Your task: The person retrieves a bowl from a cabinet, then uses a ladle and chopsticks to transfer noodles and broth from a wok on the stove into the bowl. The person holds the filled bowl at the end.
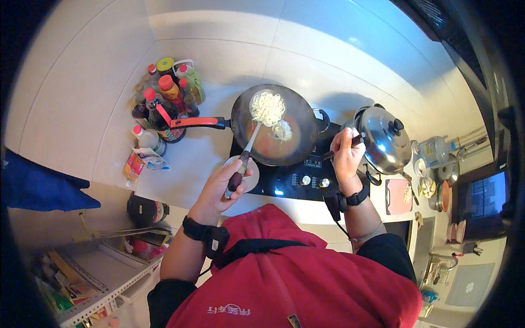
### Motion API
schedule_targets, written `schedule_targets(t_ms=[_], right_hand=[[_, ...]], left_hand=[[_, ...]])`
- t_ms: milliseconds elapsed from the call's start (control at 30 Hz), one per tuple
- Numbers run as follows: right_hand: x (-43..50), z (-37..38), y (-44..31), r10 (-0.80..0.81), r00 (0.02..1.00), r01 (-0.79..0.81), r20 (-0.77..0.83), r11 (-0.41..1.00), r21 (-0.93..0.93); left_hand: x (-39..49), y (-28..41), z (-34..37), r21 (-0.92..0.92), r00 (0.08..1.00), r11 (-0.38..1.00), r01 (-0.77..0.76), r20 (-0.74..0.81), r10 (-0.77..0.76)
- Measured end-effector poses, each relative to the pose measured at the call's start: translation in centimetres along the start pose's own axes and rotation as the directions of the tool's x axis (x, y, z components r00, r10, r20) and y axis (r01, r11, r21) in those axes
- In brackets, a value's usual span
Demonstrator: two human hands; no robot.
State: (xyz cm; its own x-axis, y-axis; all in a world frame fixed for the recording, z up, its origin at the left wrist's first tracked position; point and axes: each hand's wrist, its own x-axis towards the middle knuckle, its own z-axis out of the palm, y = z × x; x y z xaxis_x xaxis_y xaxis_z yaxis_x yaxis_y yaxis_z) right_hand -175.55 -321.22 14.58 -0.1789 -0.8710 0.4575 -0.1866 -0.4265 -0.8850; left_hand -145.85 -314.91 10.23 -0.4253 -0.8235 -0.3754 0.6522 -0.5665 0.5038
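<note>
My left hand [229,178] grips the brown handle of a metal strainer ladle [253,137]. Its bowl holds a heap of pale noodles [268,107] over the wok [242,110]. Reddish-brown broth [266,145] lies in the wok, with a whitish clump [283,130] that may be egg in it. My right hand [348,153] is closed around a dark-handled utensil [358,139] to the right of the wok; its far end cannot be made out. Partly hidden behind my left hand is a round white dish [252,180].
Left of the wok's long red handle [197,122] crowd several sauce bottles [164,119]. A lidded steel pot [385,139] stands close by my right hand. The black cooktop [283,184] has two knobs. Farther right lie a pink cutting board [398,197] and a knife [415,197].
</note>
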Motion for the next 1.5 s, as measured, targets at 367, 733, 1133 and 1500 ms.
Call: schedule_targets(t_ms=[367,733,1133,1500], right_hand=[[-8.4,-1.0,-2.0,0.103,0.982,-0.121,-0.158,0.987,-0.104],[-11.9,-6.2,-1.8,0.136,0.967,-0.133,-0.215,0.991,0.027],[-15.9,-14.0,-0.4,0.192,0.95,-0.191,-0.247,0.981,0.028],[-17.4,-16.6,0.2,0.215,0.947,-0.207,-0.24,0.977,0.057]], left_hand=[[-8.2,3.5,-0.5,0.124,0.993,0.988,0.09,0.065,-0.099],[-17.8,-3.1,-2.0,0.328,0.976,0.939,-0.102,-0.152,0.159],[-13.1,-11.6,-5.5,0.175,0.926,0.984,-0.028,-0.367,0.092],[-8.5,-16.9,-6.9,0.624,0.829,0.781,0.04,-0.457,0.322]])
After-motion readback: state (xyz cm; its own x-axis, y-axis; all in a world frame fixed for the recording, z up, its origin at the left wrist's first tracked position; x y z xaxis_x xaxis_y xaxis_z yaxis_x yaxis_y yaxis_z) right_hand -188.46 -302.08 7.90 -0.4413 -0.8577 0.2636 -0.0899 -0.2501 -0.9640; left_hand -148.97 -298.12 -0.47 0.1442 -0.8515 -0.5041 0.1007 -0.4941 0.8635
